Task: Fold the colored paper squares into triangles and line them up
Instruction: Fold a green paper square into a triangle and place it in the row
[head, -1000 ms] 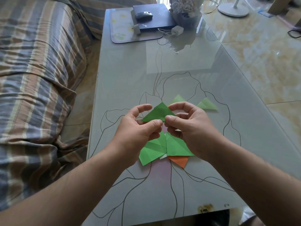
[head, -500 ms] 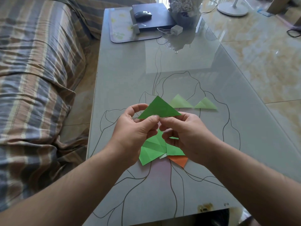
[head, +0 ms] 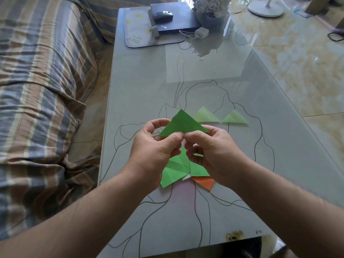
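A dark green paper triangle is held in the air above the glass table, point up. My left hand pinches its lower edge near the middle, and my right hand pinches the same edge just to the right. Two light green folded triangles, one beside the other, lie side by side on the table just beyond my hands. Under my hands lies a loose pile of green paper squares, with an orange sheet and a pale pink one partly hidden beneath.
At the table's far end sit a mat, a dark box with a mouse on it, a white charger and a flower pot. A striped sofa runs along the left. A fan base stands on the floor.
The dark green paper has gone from tilted and half folded to a flat upright triangle, lifted slightly. My fingers slid along to its lower edge.
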Demonstrator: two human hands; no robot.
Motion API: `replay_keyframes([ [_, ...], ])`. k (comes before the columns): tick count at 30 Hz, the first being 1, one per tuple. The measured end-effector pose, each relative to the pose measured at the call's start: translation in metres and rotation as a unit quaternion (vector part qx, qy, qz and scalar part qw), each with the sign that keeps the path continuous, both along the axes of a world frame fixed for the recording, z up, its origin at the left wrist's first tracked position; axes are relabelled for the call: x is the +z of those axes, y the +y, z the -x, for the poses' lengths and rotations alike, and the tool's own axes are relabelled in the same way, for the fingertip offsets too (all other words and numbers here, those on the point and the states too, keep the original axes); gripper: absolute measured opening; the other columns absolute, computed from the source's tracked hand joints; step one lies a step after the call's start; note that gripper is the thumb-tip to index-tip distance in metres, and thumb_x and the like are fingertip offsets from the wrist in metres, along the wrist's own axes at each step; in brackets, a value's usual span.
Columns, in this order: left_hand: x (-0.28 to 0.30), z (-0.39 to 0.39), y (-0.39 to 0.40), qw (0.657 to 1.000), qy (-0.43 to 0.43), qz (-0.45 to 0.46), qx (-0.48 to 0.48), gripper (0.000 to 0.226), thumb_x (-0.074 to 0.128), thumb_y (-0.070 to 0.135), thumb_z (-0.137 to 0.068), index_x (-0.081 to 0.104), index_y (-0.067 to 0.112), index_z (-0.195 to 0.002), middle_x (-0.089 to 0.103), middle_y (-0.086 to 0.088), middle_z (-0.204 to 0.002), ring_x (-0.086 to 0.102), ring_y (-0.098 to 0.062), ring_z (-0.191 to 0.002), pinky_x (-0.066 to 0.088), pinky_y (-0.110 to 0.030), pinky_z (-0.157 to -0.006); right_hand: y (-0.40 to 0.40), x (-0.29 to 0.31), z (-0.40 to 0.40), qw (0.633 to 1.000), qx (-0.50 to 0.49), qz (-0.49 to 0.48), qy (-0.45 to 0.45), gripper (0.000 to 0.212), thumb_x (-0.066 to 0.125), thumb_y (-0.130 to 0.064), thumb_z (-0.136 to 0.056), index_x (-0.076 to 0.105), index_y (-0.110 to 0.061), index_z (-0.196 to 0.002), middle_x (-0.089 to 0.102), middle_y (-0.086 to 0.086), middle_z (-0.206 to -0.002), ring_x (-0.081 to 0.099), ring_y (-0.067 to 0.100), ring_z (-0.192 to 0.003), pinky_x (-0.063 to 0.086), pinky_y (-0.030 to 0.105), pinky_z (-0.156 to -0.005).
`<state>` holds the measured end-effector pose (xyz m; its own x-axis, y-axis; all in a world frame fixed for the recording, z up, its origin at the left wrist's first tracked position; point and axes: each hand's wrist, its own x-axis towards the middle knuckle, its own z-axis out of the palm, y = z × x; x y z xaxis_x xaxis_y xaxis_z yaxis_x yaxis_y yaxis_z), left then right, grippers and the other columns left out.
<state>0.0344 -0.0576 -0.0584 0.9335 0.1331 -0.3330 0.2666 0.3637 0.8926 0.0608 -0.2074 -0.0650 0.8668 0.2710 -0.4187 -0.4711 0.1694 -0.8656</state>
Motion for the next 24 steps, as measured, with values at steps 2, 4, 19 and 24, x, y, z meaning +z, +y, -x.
replay_keyframes([
  [2, 0.0, 0.0004, -0.0006, 1.0, 0.0, -0.004, 0.002, 0.041, 0.074, 0.001, -0.088, 0.057, 0.02, -0.119, 0.075, -0.003, -0.078, 0.069, -0.014, -0.068, 0.055, -0.03, -0.07, -0.0008, -0.0005, -0.0011, 1.0, 0.005, 0.0, -0.001, 0.004, 0.071, -0.007, -0.091, 0.072, -0.009, -0.094, 0.062, 0.007, -0.074, 0.056, 0.017, -0.062, 0.05, 0.031, -0.067],
  [4, 0.0002, 0.0001, -0.0001, 1.0, -0.002, -0.009, 0.003, 0.041, 0.074, 0.001, -0.088, 0.057, 0.02, -0.12, 0.075, -0.003, -0.078, 0.069, -0.014, -0.069, 0.055, -0.03, -0.071, -0.0009, -0.0007, -0.0017, 1.0, 0.012, 0.008, -0.002, 0.004, 0.071, -0.009, -0.092, 0.073, -0.009, -0.095, 0.063, 0.006, -0.074, 0.056, 0.017, -0.062, 0.05, 0.032, -0.068],
  [19, -0.0018, -0.0026, 0.0031, 0.998, -0.024, -0.065, 0.011, 0.038, 0.078, 0.005, -0.088, 0.059, 0.024, -0.114, 0.073, 0.002, -0.072, 0.066, -0.017, -0.067, 0.057, -0.036, -0.076, -0.0028, -0.0004, -0.0048, 0.999, -0.003, 0.029, -0.037, 0.007, 0.07, -0.005, -0.093, 0.067, -0.008, -0.087, 0.062, 0.004, -0.066, 0.056, 0.016, -0.06, 0.051, 0.034, -0.071],
  [24, -0.0019, -0.0035, 0.0058, 0.998, -0.027, -0.06, 0.012, 0.038, 0.077, 0.005, -0.088, 0.059, 0.024, -0.116, 0.072, 0.002, -0.072, 0.065, -0.017, -0.067, 0.059, -0.036, -0.076, -0.0029, -0.001, -0.0059, 1.0, 0.01, 0.014, -0.006, 0.009, 0.071, -0.011, -0.094, 0.07, -0.013, -0.086, 0.065, 0.003, -0.071, 0.057, 0.017, -0.06, 0.049, 0.035, -0.072],
])
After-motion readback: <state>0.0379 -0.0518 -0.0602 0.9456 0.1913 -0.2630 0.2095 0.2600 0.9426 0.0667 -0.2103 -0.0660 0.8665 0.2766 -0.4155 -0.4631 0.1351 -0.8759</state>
